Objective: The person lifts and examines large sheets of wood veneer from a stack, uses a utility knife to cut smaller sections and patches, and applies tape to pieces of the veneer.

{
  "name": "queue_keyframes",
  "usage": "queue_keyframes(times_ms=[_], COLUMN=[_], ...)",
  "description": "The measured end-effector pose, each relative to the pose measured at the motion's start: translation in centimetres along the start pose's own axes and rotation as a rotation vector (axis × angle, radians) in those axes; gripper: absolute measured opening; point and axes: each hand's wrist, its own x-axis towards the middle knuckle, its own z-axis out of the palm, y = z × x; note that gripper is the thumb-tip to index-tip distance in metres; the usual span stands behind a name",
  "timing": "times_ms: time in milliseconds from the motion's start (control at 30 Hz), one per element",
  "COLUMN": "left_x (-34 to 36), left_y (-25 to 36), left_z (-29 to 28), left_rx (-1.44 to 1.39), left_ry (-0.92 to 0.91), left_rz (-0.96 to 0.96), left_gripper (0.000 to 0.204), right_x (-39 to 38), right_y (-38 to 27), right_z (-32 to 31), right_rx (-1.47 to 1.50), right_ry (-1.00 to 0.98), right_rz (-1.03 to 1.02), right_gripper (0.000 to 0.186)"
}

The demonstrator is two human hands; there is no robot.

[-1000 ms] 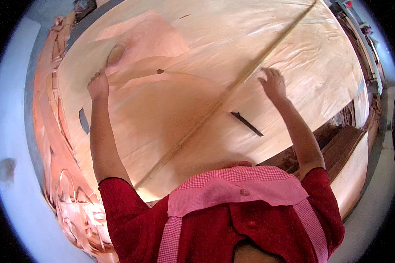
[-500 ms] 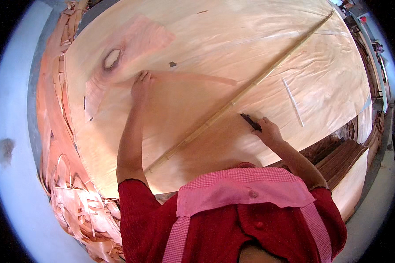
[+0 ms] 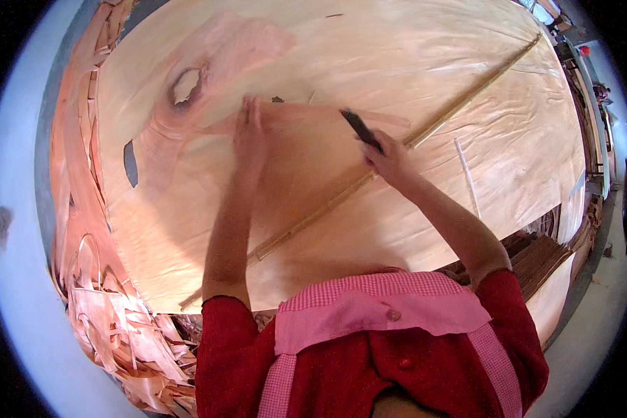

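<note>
A large pale wood veneer sheet spreads out before me. My left hand, blurred, reaches over its middle with fingers stretched out, near the lower edge of a pinkish veneer piece that has an oval hole. My right hand grips a dark, flat knife-like tool, its far end pointing up and left. Below that hand runs a long bamboo stick, lying diagonally across the sheet. A narrow pinkish veneer strip lies just beyond the tool.
Torn veneer scraps heap along the left side. Toward the right lie a thin white strip and, by the sheet's near edge, a stack of brown veneer. A grey gap shows in the sheet at left.
My right hand has moved up and left with the dark tool, across the bamboo stick. My left hand has shifted right. More of the grey gap at left now shows; the view has shifted slightly.
</note>
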Motion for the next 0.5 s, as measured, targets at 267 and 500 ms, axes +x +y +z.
queue_keyframes(times_ms=[267, 500], left_x=[1.9, 2.6], left_y=[-2.9, 0.0], left_z=[-2.8, -3.2], left_rx=[0.026, 0.095], left_ry=[0.06, 0.364], left_rz=[0.243, 0.365], left_gripper=[0.02, 0.012], right_x=[8.9, 8.6], right_y=[-2.6, -5.3], right_z=[6.0, 5.2], right_rx=[0.219, 0.346], right_ry=[-0.166, -0.04], right_rz=[0.112, -0.062], right_gripper=[0.018, 0.022])
